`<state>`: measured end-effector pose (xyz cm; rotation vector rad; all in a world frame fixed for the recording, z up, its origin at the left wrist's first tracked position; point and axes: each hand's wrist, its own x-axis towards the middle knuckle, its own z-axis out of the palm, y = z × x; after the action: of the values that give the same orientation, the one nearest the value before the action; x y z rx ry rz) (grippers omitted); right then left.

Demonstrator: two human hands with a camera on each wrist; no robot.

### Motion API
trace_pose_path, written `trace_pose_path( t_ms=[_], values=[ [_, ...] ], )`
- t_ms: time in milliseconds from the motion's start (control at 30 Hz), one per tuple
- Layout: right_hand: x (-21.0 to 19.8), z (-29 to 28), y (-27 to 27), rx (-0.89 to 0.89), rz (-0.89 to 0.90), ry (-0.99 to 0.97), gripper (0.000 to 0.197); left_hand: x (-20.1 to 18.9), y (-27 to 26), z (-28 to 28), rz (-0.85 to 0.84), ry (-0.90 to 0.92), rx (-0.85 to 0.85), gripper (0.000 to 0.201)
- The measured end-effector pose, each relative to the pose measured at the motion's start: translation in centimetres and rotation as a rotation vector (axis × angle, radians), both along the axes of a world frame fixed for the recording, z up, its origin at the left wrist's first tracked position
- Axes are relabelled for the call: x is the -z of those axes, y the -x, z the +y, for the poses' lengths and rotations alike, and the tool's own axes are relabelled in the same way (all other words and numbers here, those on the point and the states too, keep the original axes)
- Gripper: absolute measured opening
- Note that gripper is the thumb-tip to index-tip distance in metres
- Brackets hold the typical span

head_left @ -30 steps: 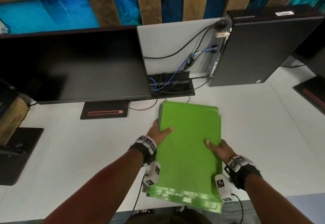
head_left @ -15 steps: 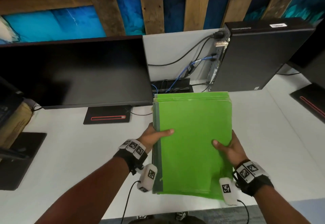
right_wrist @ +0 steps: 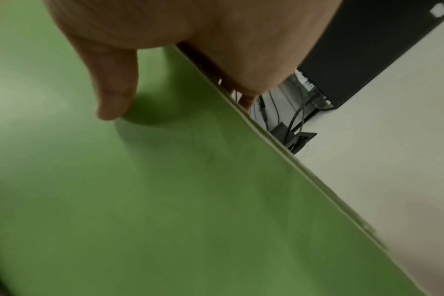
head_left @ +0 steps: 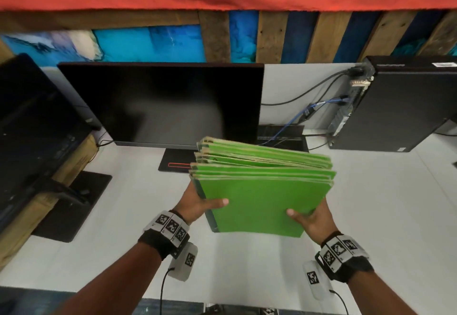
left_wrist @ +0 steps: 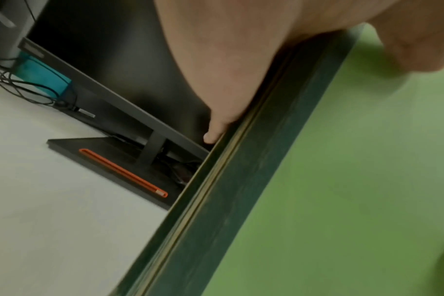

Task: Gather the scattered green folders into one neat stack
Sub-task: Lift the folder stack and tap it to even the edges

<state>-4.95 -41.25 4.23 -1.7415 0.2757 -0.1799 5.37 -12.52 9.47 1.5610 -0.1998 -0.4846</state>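
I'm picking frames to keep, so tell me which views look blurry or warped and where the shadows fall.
Head view: wide-angle bending at the edges, monitor slightly smeared, folders fairly sharp. Left wrist view: soft throughout, left hand blurred. Right wrist view: soft too, the right hand thumb casts a dark shadow on the green cover.

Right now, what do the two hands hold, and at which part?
The stack of green card folders: left hand grips its left edge, right hand its right edge.

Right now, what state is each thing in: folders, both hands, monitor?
green folders: gathered, lifted off the desk, top edges fanned and uneven
left hand: grips the stack's left edge
right hand: grips the stack's right edge
monitor: screen dark
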Motion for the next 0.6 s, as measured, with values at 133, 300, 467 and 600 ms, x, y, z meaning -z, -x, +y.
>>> trace_pose_path(
  t_ms=[133, 300, 467, 600],
  values=[
    [-0.3, -0.2, -0.1, -0.051, 0.028, -0.044, 0.107, -1.2, 0.1, 1.3, -0.027, 0.063, 0.037, 0.123],
    [-4.1, -0.1, 0.1, 0.1, -0.217, -0.201, 0.049, -3.8, -0.9, 0.4, -0.05, 0.115, -0.093, 0.065],
    [-8.9, 3.4, -0.3, 0.355, -0.247, -0.261, 0.087, -6.1, -0.6, -1.0, 0.073, 0.163, -0.173, 0.051],
    [-8.2, 3.9, -0.2, 0.406, -0.071, -0.321, 0.076, -6.3, -1.2, -0.8, 0.162, 0.149, -0.191, 0.03]
  ],
)
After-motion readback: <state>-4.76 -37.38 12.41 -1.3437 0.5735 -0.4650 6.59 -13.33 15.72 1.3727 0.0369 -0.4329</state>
